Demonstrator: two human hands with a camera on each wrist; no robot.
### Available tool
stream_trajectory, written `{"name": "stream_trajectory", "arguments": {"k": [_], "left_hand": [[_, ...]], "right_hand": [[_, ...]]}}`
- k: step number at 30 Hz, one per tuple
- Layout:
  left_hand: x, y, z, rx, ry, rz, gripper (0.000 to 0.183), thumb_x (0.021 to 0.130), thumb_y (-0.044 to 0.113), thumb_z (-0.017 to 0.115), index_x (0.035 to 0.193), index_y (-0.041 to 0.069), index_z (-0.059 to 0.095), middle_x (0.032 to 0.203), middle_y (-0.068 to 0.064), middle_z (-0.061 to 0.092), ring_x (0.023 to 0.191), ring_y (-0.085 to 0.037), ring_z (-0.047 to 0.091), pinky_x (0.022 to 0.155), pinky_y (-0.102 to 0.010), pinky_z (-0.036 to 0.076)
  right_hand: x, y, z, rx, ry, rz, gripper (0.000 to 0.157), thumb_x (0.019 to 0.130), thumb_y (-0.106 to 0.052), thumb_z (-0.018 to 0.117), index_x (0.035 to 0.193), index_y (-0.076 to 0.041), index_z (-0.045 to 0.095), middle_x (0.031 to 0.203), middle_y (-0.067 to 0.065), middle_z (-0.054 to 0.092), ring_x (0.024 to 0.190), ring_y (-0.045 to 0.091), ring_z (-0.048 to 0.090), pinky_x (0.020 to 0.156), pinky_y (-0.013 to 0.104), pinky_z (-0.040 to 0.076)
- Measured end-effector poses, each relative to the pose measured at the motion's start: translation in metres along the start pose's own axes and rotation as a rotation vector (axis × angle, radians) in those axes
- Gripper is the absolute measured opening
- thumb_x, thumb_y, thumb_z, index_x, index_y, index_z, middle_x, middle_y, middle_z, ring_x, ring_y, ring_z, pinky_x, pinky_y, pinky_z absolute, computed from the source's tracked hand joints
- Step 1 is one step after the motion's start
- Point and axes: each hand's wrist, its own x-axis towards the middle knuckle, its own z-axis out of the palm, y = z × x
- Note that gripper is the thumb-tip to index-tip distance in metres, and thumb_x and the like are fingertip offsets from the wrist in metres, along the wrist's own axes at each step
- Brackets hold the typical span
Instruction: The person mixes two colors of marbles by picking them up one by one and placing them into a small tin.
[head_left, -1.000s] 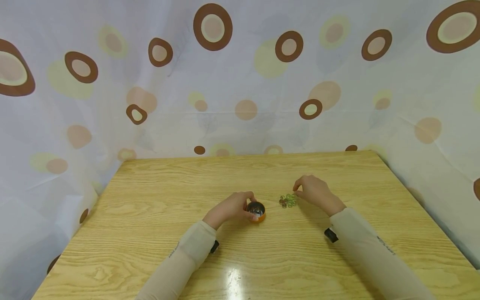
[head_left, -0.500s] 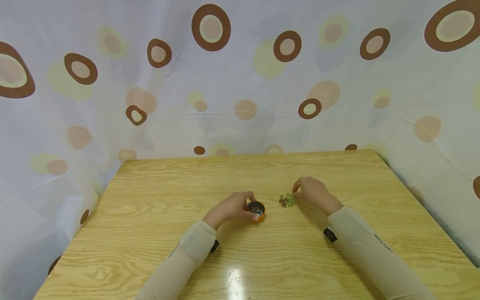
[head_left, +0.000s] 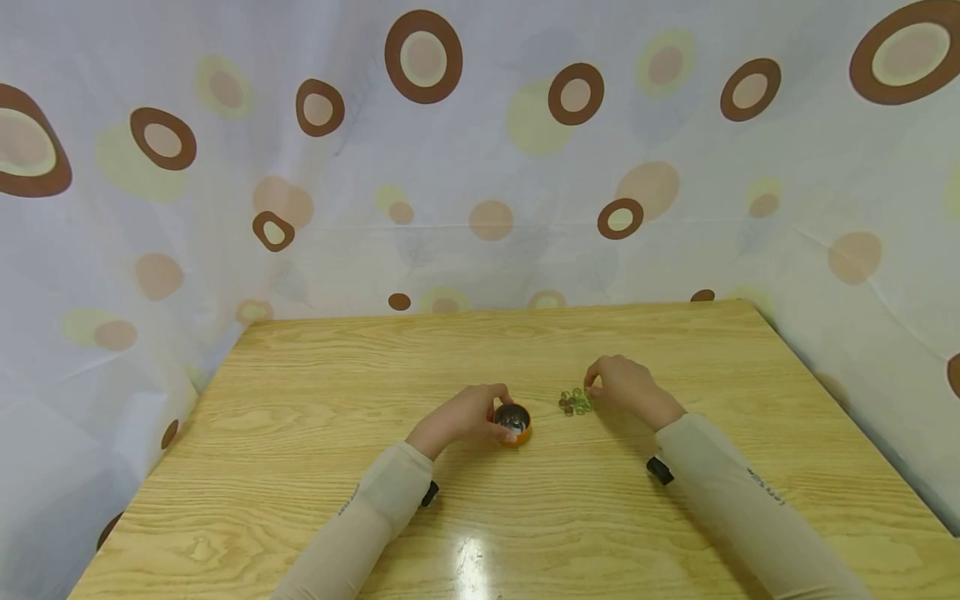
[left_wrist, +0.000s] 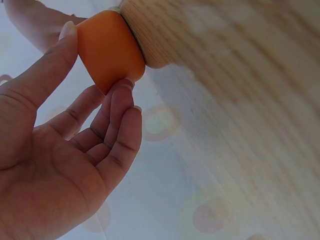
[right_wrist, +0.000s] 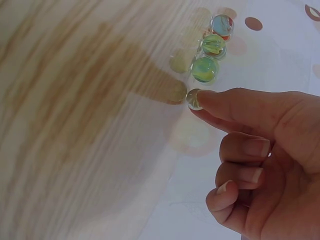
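My left hand (head_left: 471, 414) grips a small round orange bowl (head_left: 527, 432) by its sides, thumb on the near side and fingers on the far side. Its inside looks dark and shiny; whether anything lies in it I cannot tell. In the left wrist view the smooth orange wall (left_wrist: 111, 50) sits on the wood between thumb and fingertips. To the right of the bowl lies a cluster of clear glass marbles (head_left: 573, 402) with coloured swirls. At the cluster's right edge, my right hand (head_left: 626, 386) pinches one marble (right_wrist: 193, 99) between thumb and forefinger, its other fingers curled.
Everything stands on a wood-grain table (head_left: 337, 375). A pale curtain (head_left: 480, 167) with brown and beige circles hangs behind it and at both sides. Beside the pinched marble, several others (right_wrist: 205, 69) sit in a row in the right wrist view.
My right hand has moved slightly down and left against the marbles. The left hand and the bowl have stayed in place.
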Motion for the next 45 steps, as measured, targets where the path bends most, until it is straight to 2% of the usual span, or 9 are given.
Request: {"name": "stream_trajectory", "arguments": {"k": [10, 15, 20, 25, 32, 39, 45], "left_hand": [[0.000, 0.000, 0.001, -0.002, -0.006, -0.013, 0.043, 0.082, 0.023, 0.078, 0.117, 0.006, 0.058, 0.076, -0.003, 0.054, 0.067, -0.015, 0.047, 0.061, -0.026, 0.039], [0.000, -0.001, 0.001, -0.008, -0.008, -0.010, 0.044, 0.082, 0.023, 0.078, 0.118, 0.006, 0.058, 0.076, -0.003, 0.054, 0.067, -0.015, 0.047, 0.060, -0.026, 0.039], [0.000, -0.002, 0.001, -0.019, -0.004, 0.002, 0.044, 0.082, 0.022, 0.078, 0.118, 0.005, 0.058, 0.075, -0.003, 0.054, 0.066, -0.015, 0.047, 0.060, -0.026, 0.039], [0.000, -0.003, 0.002, -0.021, -0.004, 0.002, 0.044, 0.082, 0.023, 0.078, 0.118, 0.005, 0.058, 0.076, -0.003, 0.054, 0.067, -0.014, 0.047, 0.060, -0.026, 0.040], [0.001, -0.002, 0.002, -0.017, -0.007, 0.005, 0.044, 0.083, 0.023, 0.077, 0.118, 0.005, 0.058, 0.077, -0.003, 0.055, 0.068, -0.015, 0.048, 0.061, -0.027, 0.041], [0.003, -0.003, 0.001, -0.021, -0.011, -0.001, 0.045, 0.082, 0.023, 0.078, 0.118, 0.004, 0.058, 0.076, -0.003, 0.056, 0.067, -0.015, 0.049, 0.061, -0.026, 0.042], [0.004, -0.004, 0.001, -0.014, -0.010, 0.002, 0.046, 0.082, 0.024, 0.078, 0.118, 0.005, 0.058, 0.076, -0.003, 0.056, 0.067, -0.015, 0.049, 0.061, -0.026, 0.041]], "right_hand": [[-0.003, -0.002, -0.001, 0.001, 0.045, -0.011, 0.016, 0.090, -0.012, 0.067, 0.102, -0.002, 0.071, 0.114, 0.023, 0.064, 0.090, 0.036, 0.064, 0.066, 0.043, 0.052], [-0.004, -0.007, -0.001, 0.001, 0.082, -0.028, 0.018, 0.089, -0.012, 0.069, 0.103, -0.002, 0.071, 0.112, 0.022, 0.065, 0.071, 0.025, 0.063, 0.055, 0.034, 0.048], [-0.005, -0.015, -0.002, 0.008, 0.103, -0.044, 0.019, 0.088, -0.012, 0.070, 0.105, -0.003, 0.071, 0.098, 0.017, 0.068, 0.057, 0.014, 0.054, 0.050, 0.029, 0.043], [-0.008, -0.025, -0.003, 0.029, 0.113, -0.063, 0.019, 0.089, -0.011, 0.069, 0.106, -0.002, 0.070, 0.080, 0.007, 0.066, 0.056, 0.012, 0.052, 0.047, 0.026, 0.041], [-0.013, -0.039, -0.006, 0.030, 0.140, -0.097, 0.018, 0.090, -0.012, 0.068, 0.106, -0.004, 0.071, 0.080, 0.007, 0.067, 0.059, 0.012, 0.055, 0.046, 0.026, 0.041], [-0.016, -0.052, -0.010, 0.027, 0.142, -0.123, 0.019, 0.090, -0.013, 0.069, 0.106, -0.003, 0.071, 0.062, -0.003, 0.059, 0.049, 0.009, 0.046, 0.044, 0.023, 0.035], [-0.018, -0.062, -0.011, 0.004, 0.151, -0.146, 0.019, 0.089, -0.014, 0.070, 0.105, -0.004, 0.071, 0.061, -0.004, 0.061, 0.051, 0.007, 0.050, 0.044, 0.024, 0.039]]}}
